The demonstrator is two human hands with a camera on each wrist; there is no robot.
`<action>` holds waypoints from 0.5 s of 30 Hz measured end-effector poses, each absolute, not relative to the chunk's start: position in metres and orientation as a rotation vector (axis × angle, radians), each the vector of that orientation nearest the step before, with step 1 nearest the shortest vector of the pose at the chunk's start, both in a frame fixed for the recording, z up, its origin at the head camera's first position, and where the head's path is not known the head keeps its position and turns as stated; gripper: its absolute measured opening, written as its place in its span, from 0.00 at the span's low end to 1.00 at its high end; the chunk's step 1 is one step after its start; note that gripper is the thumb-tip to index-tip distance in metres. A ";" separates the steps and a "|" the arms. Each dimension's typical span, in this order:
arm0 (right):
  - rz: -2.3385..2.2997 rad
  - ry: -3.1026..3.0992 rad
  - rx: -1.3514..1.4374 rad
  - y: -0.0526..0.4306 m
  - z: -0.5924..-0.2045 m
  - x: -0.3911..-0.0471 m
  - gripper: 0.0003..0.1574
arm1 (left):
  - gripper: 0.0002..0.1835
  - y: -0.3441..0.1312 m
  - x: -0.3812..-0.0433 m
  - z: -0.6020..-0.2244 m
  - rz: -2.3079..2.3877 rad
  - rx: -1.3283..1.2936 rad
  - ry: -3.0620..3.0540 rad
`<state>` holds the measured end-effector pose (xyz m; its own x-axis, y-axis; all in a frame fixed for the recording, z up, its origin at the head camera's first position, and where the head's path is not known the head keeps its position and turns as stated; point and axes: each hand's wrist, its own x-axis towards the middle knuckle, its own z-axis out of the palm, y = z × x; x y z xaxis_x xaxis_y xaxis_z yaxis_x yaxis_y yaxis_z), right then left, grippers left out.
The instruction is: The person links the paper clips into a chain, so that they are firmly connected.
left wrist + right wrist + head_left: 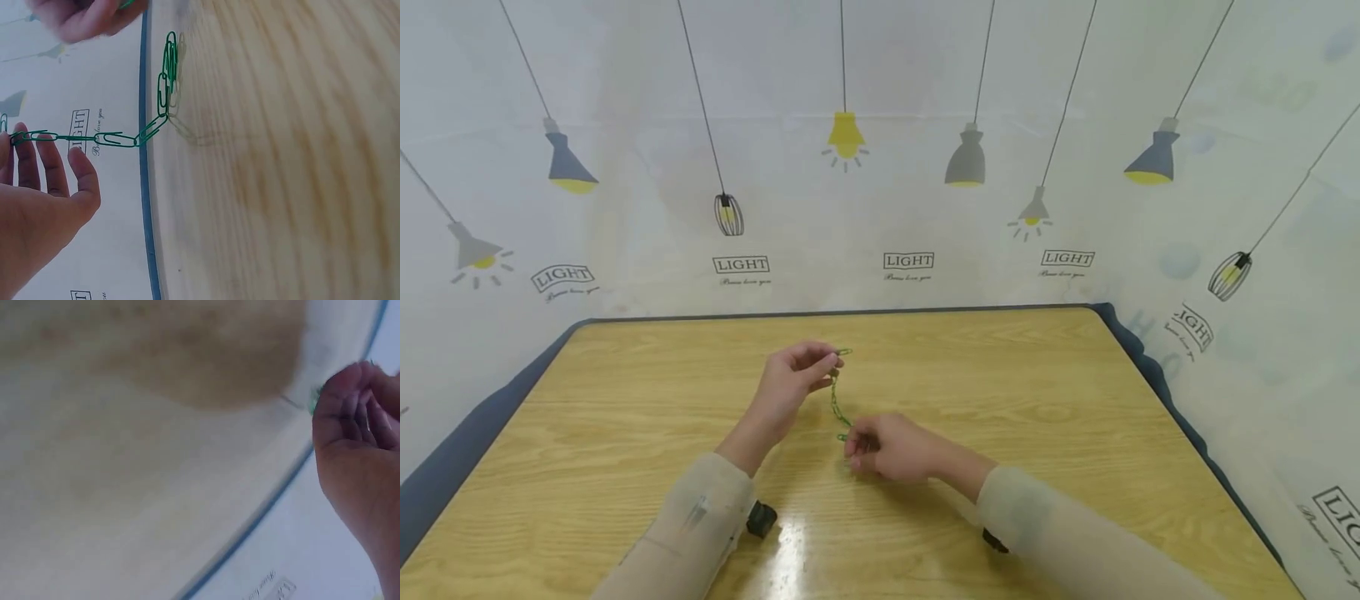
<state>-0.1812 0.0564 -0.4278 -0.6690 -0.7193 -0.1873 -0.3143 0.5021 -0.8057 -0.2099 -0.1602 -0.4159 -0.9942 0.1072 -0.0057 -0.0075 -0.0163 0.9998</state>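
A chain of linked green paper clips (pixel 834 398) hangs from my left hand (pixel 790 375), which pinches it near its upper end between thumb and fingertips. One clip sticks out past those fingertips. In the left wrist view the chain (pixel 115 139) runs across and bends down, its lower clips bunched at the wooden tabletop. My right hand (pixel 891 447) is close to the chain's lower end, low over the table. A bit of green (pixel 127 4) shows at its fingertips, apparently a paper clip, mostly hidden by the fingers. In the right wrist view its curled fingers (pixel 340 412) cover what they hold.
The wooden table (pixel 625 400) has a dark blue edge, and a white cloth printed with lamps (pixel 910 192) stands around it. A small black object (pixel 762 518) is by the left sleeve, another (pixel 996 542) under the right sleeve.
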 end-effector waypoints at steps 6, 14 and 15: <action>-1.254 2.249 -0.807 0.071 -0.397 -0.200 0.18 | 0.16 -0.156 -0.207 -0.412 2.147 0.100 2.167; -1.657 2.226 -0.489 0.079 -0.359 -0.226 0.13 | 0.15 -0.153 -0.203 -0.407 2.088 0.133 2.249; -1.692 2.229 -0.463 0.079 -0.357 -0.229 0.13 | 0.15 -0.152 -0.203 -0.407 2.085 0.138 2.260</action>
<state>-0.2289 0.0793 -0.3569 -0.9019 -0.4295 -0.0455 -0.0717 0.2527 -0.9649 -0.2030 -0.1521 -0.4066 -0.9940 0.1087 0.0143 0.0230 0.0789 0.9966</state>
